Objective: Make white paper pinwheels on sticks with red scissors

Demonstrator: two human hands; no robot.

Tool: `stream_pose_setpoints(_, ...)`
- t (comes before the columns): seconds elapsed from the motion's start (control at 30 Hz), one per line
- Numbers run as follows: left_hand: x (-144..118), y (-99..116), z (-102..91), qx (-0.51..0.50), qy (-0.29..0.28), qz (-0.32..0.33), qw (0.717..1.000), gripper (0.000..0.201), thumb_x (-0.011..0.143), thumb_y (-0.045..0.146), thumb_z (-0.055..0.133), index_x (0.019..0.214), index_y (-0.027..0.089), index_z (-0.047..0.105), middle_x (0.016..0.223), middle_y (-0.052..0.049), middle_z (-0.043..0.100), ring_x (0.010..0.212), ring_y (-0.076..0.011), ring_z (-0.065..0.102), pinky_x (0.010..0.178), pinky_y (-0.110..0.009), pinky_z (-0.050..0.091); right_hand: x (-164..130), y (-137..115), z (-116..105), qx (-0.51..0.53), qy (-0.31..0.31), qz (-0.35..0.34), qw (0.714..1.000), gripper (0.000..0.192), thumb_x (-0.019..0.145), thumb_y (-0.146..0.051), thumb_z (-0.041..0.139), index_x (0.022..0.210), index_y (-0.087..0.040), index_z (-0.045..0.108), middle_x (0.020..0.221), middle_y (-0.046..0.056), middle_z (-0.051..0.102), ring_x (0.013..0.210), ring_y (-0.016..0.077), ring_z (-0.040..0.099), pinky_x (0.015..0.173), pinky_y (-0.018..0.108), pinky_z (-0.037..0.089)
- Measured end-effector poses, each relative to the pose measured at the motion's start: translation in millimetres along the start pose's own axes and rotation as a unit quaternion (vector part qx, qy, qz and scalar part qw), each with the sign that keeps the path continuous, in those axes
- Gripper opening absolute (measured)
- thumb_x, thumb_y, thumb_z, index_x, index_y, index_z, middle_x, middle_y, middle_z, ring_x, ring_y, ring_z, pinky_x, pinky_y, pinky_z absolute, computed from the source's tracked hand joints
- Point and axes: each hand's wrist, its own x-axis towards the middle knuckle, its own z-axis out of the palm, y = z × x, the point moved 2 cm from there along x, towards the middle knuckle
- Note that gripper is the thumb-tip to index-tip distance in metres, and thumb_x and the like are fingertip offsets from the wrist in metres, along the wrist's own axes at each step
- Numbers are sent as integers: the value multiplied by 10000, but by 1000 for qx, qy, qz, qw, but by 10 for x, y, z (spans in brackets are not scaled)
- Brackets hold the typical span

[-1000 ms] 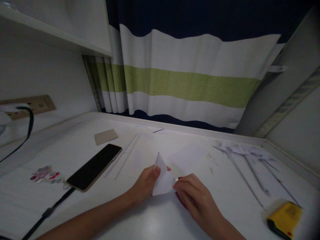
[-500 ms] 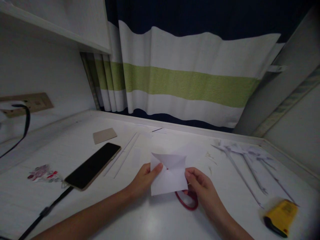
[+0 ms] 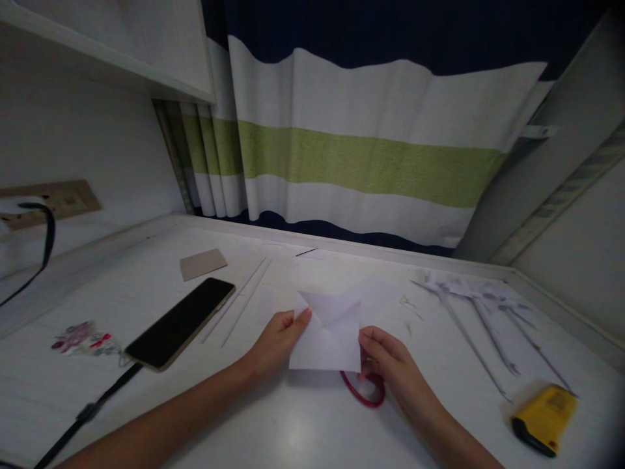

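Observation:
A square of white paper (image 3: 328,335) with diagonal creases is held a little above the white desk (image 3: 303,430). My left hand (image 3: 276,342) pinches its left edge, thumb on top. The paper's right edge is gripped by my right hand (image 3: 390,365). A red handle loop of scissors (image 3: 364,391) lies on the desk just under the paper, by my right hand; the blades are hidden.
A black phone (image 3: 178,322) with a cable lies at the left, near a brown card (image 3: 202,264) and thin white strips (image 3: 239,303). Several paper pinwheels on sticks (image 3: 481,312) lie at the right. A yellow tool (image 3: 544,417) sits at the front right. A striped curtain hangs behind.
The folded paper triangle has been opened out into a flat square between both hands. My right hand moved right, which uncovered the red scissor handle.

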Motion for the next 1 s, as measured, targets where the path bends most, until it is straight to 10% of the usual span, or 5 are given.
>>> stream_pose_setpoints(1.0,-123,210,2,219,-47,77,972,404,742,454,498,494,136,467,489,27,416,469,-96,387,411,-185,232,-4,-73,-26,-14,-27,1,1000,337,697,-464,581,579,-149,563,445,-46,517,365,65,427,373,173,302)
